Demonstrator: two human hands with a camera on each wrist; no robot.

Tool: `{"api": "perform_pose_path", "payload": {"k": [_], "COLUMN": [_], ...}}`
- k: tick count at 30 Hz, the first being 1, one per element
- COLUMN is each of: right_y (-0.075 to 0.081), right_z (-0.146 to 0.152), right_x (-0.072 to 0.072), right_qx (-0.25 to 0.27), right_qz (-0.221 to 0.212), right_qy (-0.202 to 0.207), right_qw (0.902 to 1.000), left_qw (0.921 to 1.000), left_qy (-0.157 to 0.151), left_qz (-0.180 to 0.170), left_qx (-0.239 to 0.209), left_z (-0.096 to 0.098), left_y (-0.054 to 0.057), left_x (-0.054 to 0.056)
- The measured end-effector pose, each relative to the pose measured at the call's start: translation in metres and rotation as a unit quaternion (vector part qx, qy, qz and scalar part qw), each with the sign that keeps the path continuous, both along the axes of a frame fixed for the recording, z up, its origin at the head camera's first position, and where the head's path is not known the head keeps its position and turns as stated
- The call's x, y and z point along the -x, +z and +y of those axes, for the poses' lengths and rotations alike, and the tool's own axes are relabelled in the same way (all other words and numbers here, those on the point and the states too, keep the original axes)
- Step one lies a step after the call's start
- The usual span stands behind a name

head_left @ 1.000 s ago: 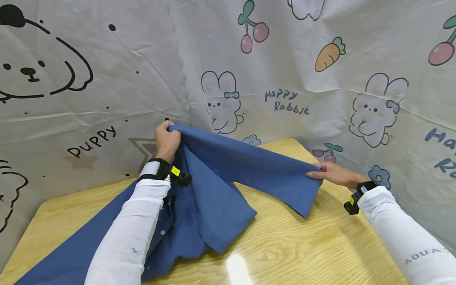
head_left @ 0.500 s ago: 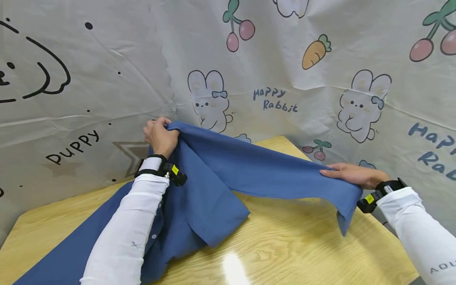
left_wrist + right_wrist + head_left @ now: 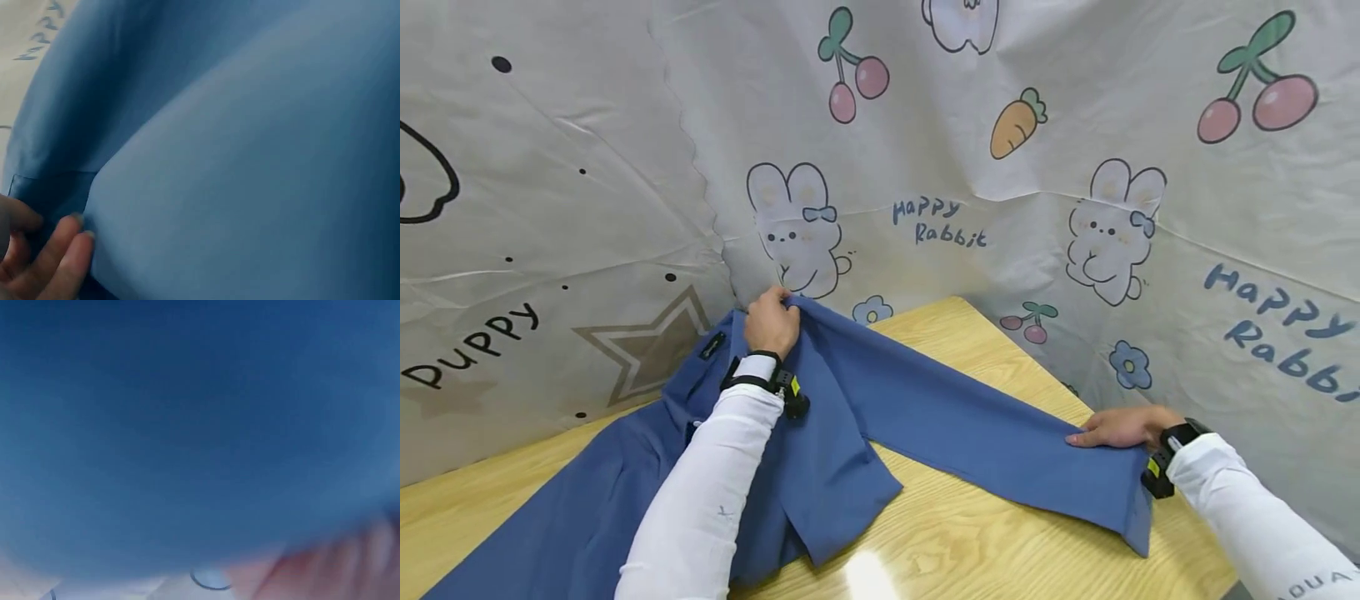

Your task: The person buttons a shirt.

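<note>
A blue long-sleeved shirt (image 3: 842, 475) is spread across the table in the head view. My left hand (image 3: 772, 323) pinches it at the shoulder, close to the collar, where a dark label (image 3: 712, 346) shows. The sleeve (image 3: 970, 421) stretches to the right, and my right hand (image 3: 1123, 427) grips its upper edge near the cuff end, thumb on the near side and fingers hidden behind. In the left wrist view, curled fingers (image 3: 65, 256) meet the cloth at a seam. Blurred blue fabric (image 3: 187, 425) fills most of the right wrist view. My left forearm covers part of the shirt front.
The wooden table (image 3: 955, 533) has its far corner behind the sleeve and its right edge beneath my right hand. A printed white sheet (image 3: 910, 150) with rabbits, cherries and lettering hangs right behind the table. My wrists carry black camera straps.
My right hand has slid outward along the sleeve, then moved down and nearer. The sleeve now lies lower and straighter. The collar and label have come into sight beside my left hand.
</note>
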State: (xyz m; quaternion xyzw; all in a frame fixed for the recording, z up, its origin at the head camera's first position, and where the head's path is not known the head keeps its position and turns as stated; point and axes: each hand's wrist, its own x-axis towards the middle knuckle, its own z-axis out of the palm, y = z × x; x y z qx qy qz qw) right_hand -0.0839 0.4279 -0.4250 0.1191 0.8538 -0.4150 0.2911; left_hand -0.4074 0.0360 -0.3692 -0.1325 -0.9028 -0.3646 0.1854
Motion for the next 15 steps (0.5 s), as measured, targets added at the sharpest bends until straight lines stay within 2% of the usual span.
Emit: {"api": "perform_pose_path", "payload": {"k": [2,4,6,8,9,11,13,15], "right_y": [-0.002,-0.002,-0.001,0.000,0.001,0.004,0.011,0.017], "right_z": [-0.001,0.000,0.001,0.001,0.001,-0.003,-0.008,-0.014], "right_x": [-0.002,-0.003,-0.004,-0.006,-0.007,-0.009,-0.009,-0.007], "right_qx": [0.032,0.063,0.075,0.072,0.050,-0.003,-0.085,-0.157], "right_qz": [-0.048,-0.104,-0.137,-0.152,-0.146,-0.125,-0.094,-0.062], "right_qy": [-0.005,-0.011,-0.010,-0.008,-0.006,-0.001,0.014,0.025], "right_qw": [0.9983,0.9926,0.9876,0.9858,0.9880,0.9922,0.9919,0.9852], "left_qw": [0.9998,0.9982,0.9935,0.9822,0.9741,0.9603,0.9533,0.9500], "left_qy": [-0.019,-0.059,-0.111,-0.170,-0.198,-0.226,-0.233,-0.230], "left_qz": [0.002,0.003,-0.024,-0.066,-0.090,-0.129,-0.132,-0.119], "left_qx": [-0.007,-0.005,0.013,0.044,0.062,0.102,0.141,0.174], "left_z": [0.002,0.001,-0.002,-0.004,-0.005,-0.003,-0.001,0.001], "left_y": [-0.011,-0.023,-0.033,-0.043,-0.047,-0.051,-0.053,-0.053], "left_x": [0.003,0.005,0.006,0.006,0.005,0.004,0.003,0.002]}}
